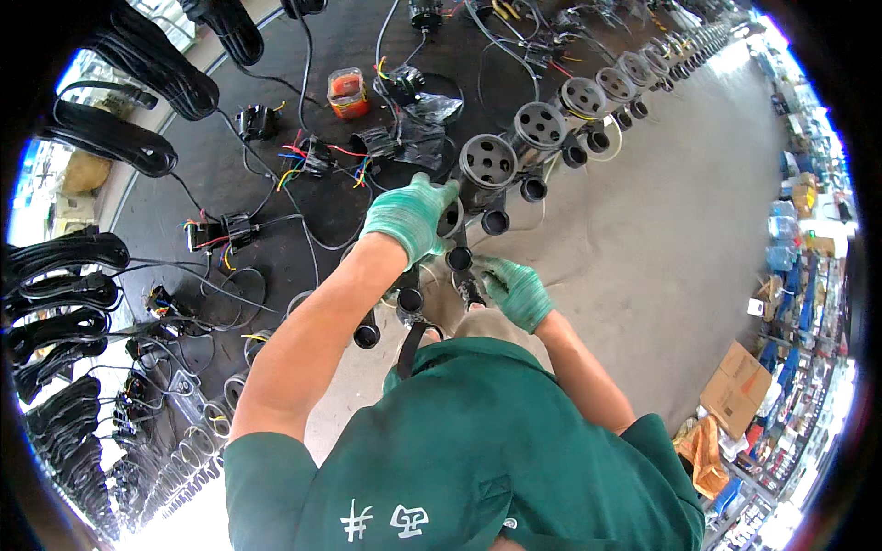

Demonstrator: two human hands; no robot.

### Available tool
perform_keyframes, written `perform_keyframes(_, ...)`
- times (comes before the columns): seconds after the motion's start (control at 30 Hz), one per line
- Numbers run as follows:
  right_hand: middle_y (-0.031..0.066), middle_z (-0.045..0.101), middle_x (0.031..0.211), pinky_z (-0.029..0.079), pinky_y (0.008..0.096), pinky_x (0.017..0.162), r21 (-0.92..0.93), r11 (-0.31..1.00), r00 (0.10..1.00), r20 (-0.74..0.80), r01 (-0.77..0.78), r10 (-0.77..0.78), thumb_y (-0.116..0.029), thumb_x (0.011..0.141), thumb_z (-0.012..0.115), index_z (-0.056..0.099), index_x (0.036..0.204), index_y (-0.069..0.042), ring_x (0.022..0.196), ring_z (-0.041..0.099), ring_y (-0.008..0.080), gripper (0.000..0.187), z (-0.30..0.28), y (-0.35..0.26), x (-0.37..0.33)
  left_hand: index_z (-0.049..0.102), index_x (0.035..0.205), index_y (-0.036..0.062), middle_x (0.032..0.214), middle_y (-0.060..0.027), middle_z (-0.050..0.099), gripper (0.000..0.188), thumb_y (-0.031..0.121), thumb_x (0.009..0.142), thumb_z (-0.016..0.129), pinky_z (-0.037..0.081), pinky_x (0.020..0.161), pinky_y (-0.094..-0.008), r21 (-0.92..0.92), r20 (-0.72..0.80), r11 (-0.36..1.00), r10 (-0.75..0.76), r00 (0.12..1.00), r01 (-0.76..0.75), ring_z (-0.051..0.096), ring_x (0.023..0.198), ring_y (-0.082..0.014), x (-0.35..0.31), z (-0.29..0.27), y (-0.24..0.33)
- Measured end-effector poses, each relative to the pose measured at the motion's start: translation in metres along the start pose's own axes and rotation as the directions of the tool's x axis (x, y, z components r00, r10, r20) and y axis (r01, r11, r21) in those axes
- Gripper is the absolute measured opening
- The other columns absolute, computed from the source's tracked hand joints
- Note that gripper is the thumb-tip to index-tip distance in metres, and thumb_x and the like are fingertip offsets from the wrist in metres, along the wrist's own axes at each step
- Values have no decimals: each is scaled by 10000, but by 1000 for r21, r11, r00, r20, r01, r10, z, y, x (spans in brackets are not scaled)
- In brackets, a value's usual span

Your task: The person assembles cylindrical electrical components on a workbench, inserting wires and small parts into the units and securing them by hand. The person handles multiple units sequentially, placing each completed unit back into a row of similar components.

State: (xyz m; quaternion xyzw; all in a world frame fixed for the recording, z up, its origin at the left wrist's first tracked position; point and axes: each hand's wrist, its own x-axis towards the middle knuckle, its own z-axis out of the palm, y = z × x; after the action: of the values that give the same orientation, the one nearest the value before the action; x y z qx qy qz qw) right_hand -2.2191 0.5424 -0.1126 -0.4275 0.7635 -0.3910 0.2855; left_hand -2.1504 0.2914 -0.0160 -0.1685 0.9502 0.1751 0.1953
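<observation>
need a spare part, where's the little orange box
In the head view the orange box sits upper left on the black mat, among loose wires.

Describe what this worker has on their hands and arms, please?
Both hands wear knitted green work gloves with snug ribbed cuffs: the left hand and the right hand match. The forearms are bare from the cuffs up to the short sleeves of a dark green work shirt bearing white embroidered marks.

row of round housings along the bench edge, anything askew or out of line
Nothing stands out. The round housings sit evenly in one line. The left hand rests on the nearest one; the right hand grips a black fitting below it.
</observation>
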Motion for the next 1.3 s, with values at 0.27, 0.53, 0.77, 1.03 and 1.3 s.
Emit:
perform_keyframes(0.27,199,752,1158,584,438,864,-122,993,1000,-3,6,-7,-112,978,677,720,1309,-82,990,725,399,336,-8,-14,-9,524,1548,213,1300,-248,625,968,473,703,919,602,896,-502,29,-67,992,121,990,-119,721,1075,-426,-4,-1,-13)
perform_keyframes(0.53,201,747,1201,581,453,921,-114,990,996,-28,77,-81,-116,973,672,732,1265,-64,1075,715,403,302,-58,-4,35,477,1580,236,1356,-229,623,1011,506,704,902,580,959,-501,32,-32,999,43,999,-42,696,1165,-421,-11,-19,-1)
perform_keyframes(0.77,191,754,1184,585,444,916,-27,988,987,34,155,-154,-121,967,693,739,1259,-67,1056,720,395,300,-105,40,81,402,1623,177,1613,-216,462,1130,387,660,955,522,1104,-486,-31,-364,1000,-11,931,0,565,1368,-440,38,-29,32)
perform_keyframes(1.03,181,758,1107,584,459,847,38,935,900,261,353,-350,-111,951,721,743,1236,-92,977,721,393,286,-149,79,122,451,1598,204,1536,-183,535,994,233,717,909,530,1102,-458,-220,-180,968,-162,970,121,605,1319,-415,74,-40,76)
perform_keyframes(1.3,121,731,1162,613,473,807,37,911,880,246,410,-406,-164,948,732,708,1239,-115,979,738,368,296,-184,57,150,202,1695,153,1435,-99,574,965,267,967,825,550,1012,-355,-885,-394,114,-700,596,-451,635,1202,-192,22,-3,72)
